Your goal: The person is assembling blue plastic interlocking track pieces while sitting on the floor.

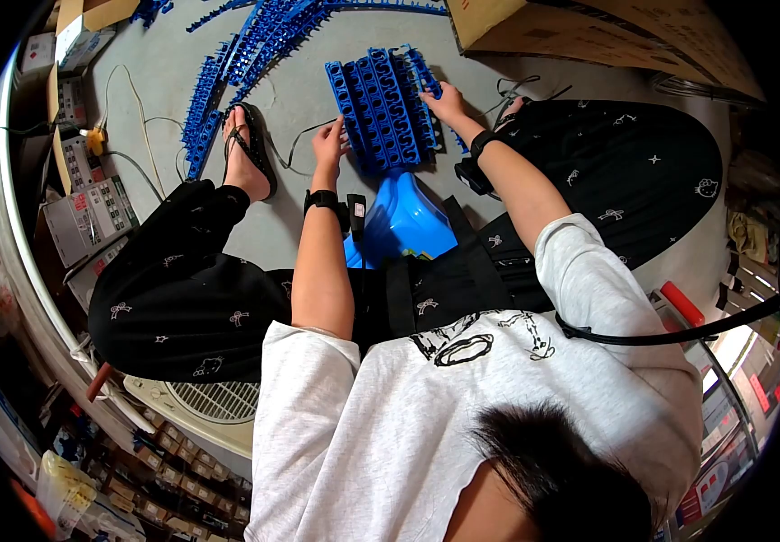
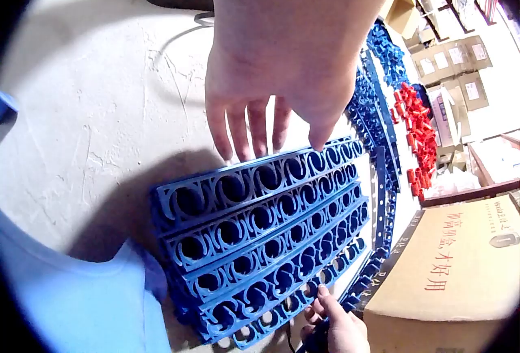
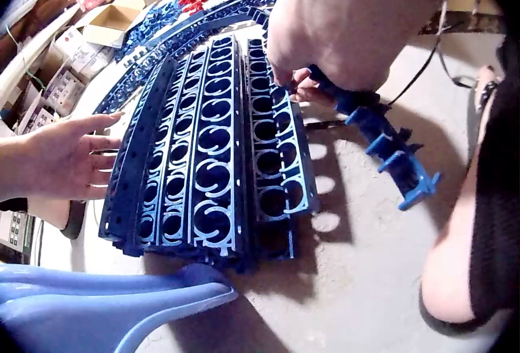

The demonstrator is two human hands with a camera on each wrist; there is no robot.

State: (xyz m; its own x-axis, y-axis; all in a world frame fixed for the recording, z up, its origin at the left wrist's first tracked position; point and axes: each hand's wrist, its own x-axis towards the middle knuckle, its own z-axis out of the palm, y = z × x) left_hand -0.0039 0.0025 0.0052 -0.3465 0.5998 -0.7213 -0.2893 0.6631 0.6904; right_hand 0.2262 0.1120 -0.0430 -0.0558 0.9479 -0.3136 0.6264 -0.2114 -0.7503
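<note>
A stack of blue plastic strips (image 1: 376,113) with rows of round holes stands on the floor between the hands. My left hand (image 2: 280,69) is at its left side, with the fingers fairly straight and their tips right at the outer strip. At the opposite side, my right hand (image 1: 448,106) has its fingers curled and pinches a blue plastic strip (image 3: 394,154) with short prongs, which slants out from under the palm. The right fingertips are close to the stack's outermost strip (image 3: 280,166), and the palm partly hides them.
A blue plastic scoop-shaped piece (image 1: 408,221) is between the stack and the person's lap. More blue strips (image 1: 263,45) lie ahead on the floor, with red pieces (image 2: 416,138) beyond them. A large cardboard box (image 1: 588,36) is at the front right; a sandalled foot (image 1: 247,154) stands left.
</note>
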